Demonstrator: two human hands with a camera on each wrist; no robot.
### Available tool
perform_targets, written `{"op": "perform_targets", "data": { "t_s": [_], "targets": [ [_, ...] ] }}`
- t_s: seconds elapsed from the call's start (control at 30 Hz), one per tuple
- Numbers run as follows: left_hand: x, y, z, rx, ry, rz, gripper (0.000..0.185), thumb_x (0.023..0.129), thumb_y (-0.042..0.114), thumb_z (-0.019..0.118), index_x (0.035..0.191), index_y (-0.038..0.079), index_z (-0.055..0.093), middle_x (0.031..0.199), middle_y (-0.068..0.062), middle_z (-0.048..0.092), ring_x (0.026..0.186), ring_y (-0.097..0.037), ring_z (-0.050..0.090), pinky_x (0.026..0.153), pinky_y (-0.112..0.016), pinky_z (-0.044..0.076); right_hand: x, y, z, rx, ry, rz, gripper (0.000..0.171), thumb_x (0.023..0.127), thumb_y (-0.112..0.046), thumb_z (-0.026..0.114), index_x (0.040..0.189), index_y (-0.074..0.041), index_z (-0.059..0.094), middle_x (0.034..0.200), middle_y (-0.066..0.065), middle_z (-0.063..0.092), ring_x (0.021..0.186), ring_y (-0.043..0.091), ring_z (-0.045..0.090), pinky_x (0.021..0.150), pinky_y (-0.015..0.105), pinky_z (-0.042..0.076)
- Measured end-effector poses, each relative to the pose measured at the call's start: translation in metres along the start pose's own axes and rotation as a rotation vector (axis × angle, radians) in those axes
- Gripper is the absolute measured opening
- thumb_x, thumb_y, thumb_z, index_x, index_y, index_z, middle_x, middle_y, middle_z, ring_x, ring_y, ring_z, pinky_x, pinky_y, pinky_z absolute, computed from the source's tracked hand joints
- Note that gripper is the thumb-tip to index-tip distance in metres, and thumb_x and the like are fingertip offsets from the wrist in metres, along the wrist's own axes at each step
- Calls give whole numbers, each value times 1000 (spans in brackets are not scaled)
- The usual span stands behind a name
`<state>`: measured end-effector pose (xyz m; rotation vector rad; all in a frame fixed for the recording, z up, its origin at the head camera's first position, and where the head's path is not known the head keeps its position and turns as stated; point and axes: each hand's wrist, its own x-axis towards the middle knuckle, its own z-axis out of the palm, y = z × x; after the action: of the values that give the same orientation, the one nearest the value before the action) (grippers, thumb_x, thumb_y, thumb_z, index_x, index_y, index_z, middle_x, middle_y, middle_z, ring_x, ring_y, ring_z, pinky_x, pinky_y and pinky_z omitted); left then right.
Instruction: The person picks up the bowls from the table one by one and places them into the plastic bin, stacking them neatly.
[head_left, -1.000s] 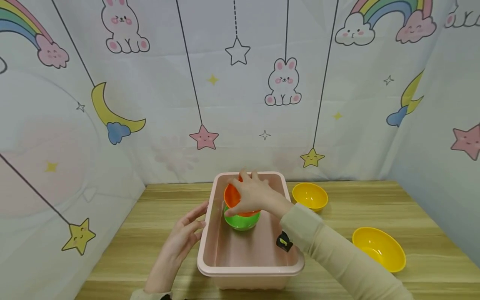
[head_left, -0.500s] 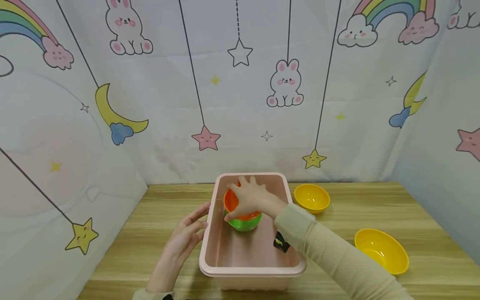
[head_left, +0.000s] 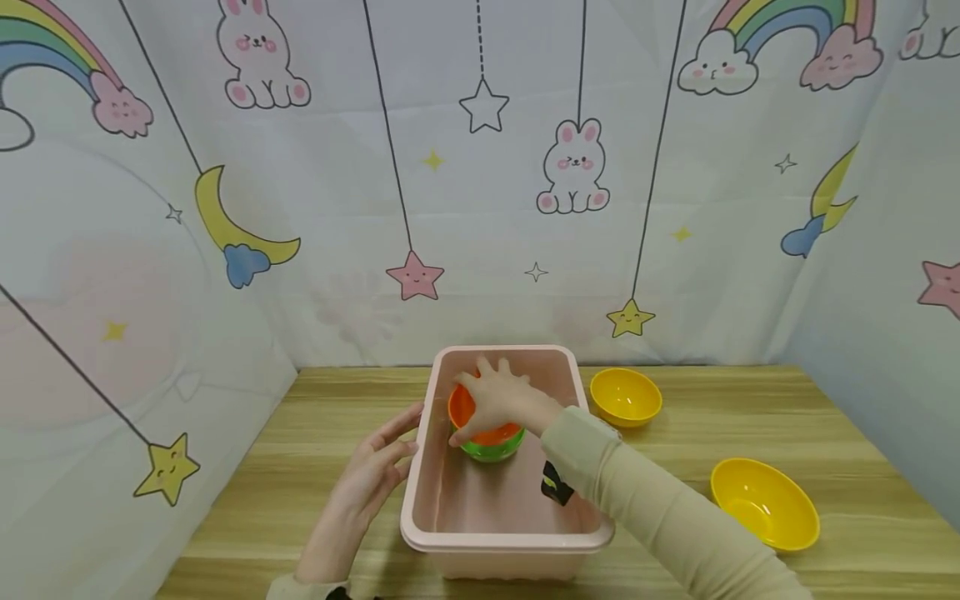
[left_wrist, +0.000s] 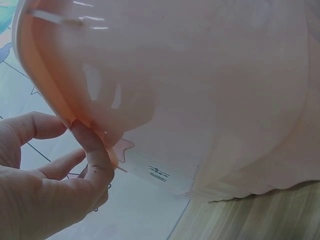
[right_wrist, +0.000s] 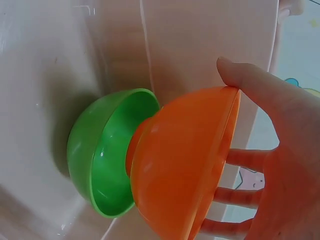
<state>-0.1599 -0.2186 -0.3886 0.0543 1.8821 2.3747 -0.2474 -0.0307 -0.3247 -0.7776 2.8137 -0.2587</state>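
Observation:
Inside the pink plastic bin point(head_left: 507, 542), my right hand point(head_left: 501, 398) holds an orange bowl point(right_wrist: 175, 160) by its rim, thumb on one side and spread fingers on the other. The orange bowl's base dips into the mouth of a green bowl point(right_wrist: 82, 142), which sits in the far left part of the bin. From the right wrist, the orange bowl looks tilted relative to the green one. Outside the bin, my left hand point(head_left: 366, 472) rests against its left side; the left wrist view shows the fingertips touching the rim point(left_wrist: 47, 97).
Two yellow bowls stand on the wood-grain table point(head_left: 330, 400) right of the bin: one yellow bowl point(head_left: 625, 398) at the back, another yellow bowl point(head_left: 767, 504) nearer the front. A printed cloth backdrop point(head_left: 480, 208) rises behind the table and along both sides.
My right hand has lowered the orange bowl further into the green bowl, so less of the green shows. My left hand has stayed at the bin's side. The head view has shifted slightly.

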Motion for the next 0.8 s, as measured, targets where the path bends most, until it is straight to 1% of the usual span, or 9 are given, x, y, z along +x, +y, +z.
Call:
{"op": "perform_targets", "data": {
  "t_s": [0.33, 0.53, 0.8],
  "targets": [
    [2, 0, 2, -17, 13, -9, 61, 88, -5, 48, 147, -2, 33, 129, -2, 48, 105, -16, 56, 89, -28, 51, 4, 6, 8, -15, -17, 18, 92, 69, -58, 76, 146, -27, 38, 153, 11, 27, 133, 40, 29, 102, 66, 35],
    [2, 0, 2, -17, 17, -8, 61, 87, -5, 49, 147, -2, 34, 129, -2, 48, 105, -17, 56, 88, -28, 52, 7, 9, 14, -17, -13, 17, 93, 68, -58, 76, 147, -26, 38, 153, 12, 27, 133, 39, 30, 100, 66, 36],
    [1, 0, 1, -20, 21, -10, 61, 87, -5, 49, 146, -3, 33, 127, -1, 49, 109, -20, 56, 88, -28, 52, 11, 10, 23, -18, -13, 3, 94, 67, -59, 77, 146, -25, 39, 153, 12, 27, 132, 39, 30, 99, 68, 36]
  ]
}}
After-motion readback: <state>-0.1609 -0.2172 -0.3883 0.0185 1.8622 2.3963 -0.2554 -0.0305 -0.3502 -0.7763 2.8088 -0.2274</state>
